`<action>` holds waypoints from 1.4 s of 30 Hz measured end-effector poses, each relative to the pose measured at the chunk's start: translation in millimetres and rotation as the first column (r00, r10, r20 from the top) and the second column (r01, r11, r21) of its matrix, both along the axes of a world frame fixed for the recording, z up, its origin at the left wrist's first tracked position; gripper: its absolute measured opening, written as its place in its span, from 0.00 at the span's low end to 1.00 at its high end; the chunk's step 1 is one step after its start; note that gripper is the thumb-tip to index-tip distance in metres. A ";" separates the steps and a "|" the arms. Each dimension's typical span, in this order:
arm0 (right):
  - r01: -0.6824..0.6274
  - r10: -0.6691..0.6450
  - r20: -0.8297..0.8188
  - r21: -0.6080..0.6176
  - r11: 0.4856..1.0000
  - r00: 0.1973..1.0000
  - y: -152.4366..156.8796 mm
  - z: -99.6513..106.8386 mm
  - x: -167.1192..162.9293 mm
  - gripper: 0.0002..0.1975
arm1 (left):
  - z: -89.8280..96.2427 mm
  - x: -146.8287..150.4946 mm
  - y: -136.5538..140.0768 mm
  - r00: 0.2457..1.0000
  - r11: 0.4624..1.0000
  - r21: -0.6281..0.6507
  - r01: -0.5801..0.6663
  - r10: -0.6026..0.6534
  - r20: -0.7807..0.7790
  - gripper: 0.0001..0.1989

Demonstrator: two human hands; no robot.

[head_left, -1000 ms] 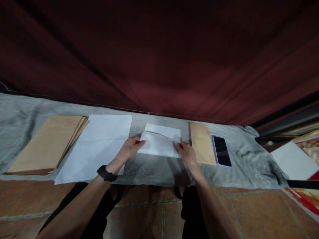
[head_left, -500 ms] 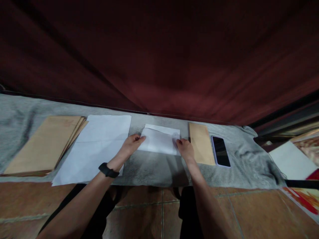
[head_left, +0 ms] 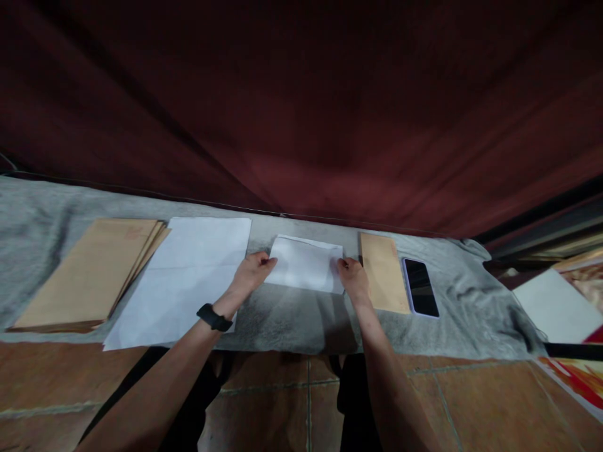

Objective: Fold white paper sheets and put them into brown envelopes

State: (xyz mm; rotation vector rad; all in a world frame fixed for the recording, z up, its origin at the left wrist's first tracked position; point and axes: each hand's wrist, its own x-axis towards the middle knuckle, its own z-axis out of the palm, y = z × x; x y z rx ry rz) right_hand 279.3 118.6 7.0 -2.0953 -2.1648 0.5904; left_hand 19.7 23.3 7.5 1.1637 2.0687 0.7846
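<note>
A folded sheet of white paper (head_left: pixel 304 265) lies in front of me on the grey cloth, its upper layer leaving a thin strip of the lower layer showing along the far edge. My left hand (head_left: pixel 255 271) pinches its left edge between thumb and fingers. At the right edge, my right hand (head_left: pixel 353 279) grips the paper with curled fingers. A brown envelope (head_left: pixel 386 274) lies just right of my right hand. Left of my left hand is a stack of larger white sheets (head_left: pixel 193 270), partly covered by my wrist with a black band (head_left: pixel 214 317).
A stack of brown envelopes (head_left: pixel 89 273) lies at the far left. A phone (head_left: pixel 421 287) with a dark screen rests right of the single envelope. The grey cloth (head_left: pixel 287 320) covers a narrow surface before a dark red curtain (head_left: pixel 301 125). A white board (head_left: pixel 558 306) stands at right.
The paper's upper layer now reaches closer to the far edge, narrowing the strip beyond it. Both hands keep hold of the sides. The whole view has shifted slightly.
</note>
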 end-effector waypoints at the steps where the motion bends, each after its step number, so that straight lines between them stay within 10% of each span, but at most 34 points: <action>1: 0.002 -0.002 -0.003 0.003 1.000 1.000 0.1 -0.3 0.0 0.20 | 0.3 -0.1 0.7 1.000 1.000 -0.010 0.003 -0.003 -0.024 0.15; 27: -0.037 0.040 0.091 -0.031 0.999 0.995 -15.1 8.5 -1.5 0.19 | 19.5 13.0 -3.1 0.898 0.940 -0.337 0.045 -0.186 -0.398 0.16; 42: -0.121 0.045 0.277 0.264 0.957 0.960 -34.8 4.9 -11.7 0.19 | 22.6 26.5 -6.4 0.831 0.946 -0.326 -0.002 -0.180 -0.527 0.18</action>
